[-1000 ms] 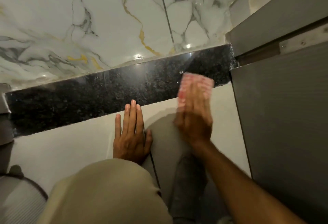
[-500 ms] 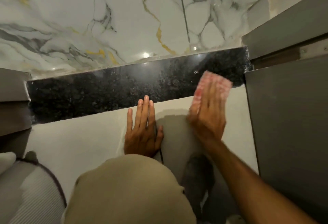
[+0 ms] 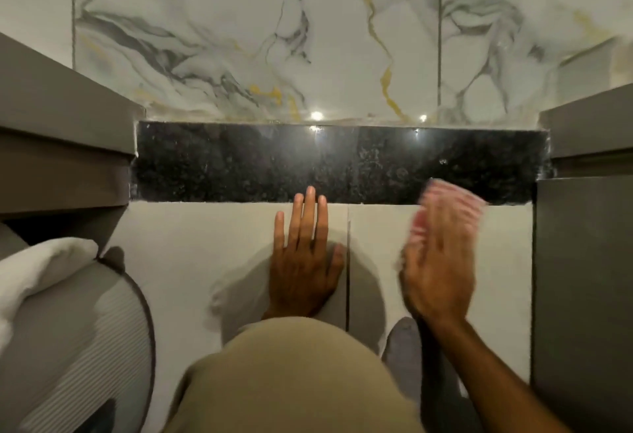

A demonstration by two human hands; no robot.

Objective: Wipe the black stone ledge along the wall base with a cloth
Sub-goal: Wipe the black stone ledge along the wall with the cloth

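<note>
The black stone ledge (image 3: 239,162) runs across the base of the marble wall, speckled and glossy with light reflections. My right hand (image 3: 436,275) presses a red-and-white cloth (image 3: 452,199) flat under its fingers at the ledge's lower right edge; hand and cloth are motion-blurred. The cloth lies partly on the ledge and partly on the pale tile below. My left hand (image 3: 303,258) rests flat on the pale floor tile, fingers apart, fingertips touching the ledge's lower edge near its middle.
Grey cabinet panels stand on the left (image 3: 61,138) and the right (image 3: 582,261), closing in both ends of the ledge. A grey ribbed cushion with a white towel (image 3: 41,268) lies at lower left. My knee in beige fabric (image 3: 291,374) fills the bottom centre.
The camera view has swung to the left, so the ledge now appears level and its left end shows. My right hand with the cloth has slid down and left along the ledge's lower edge.
</note>
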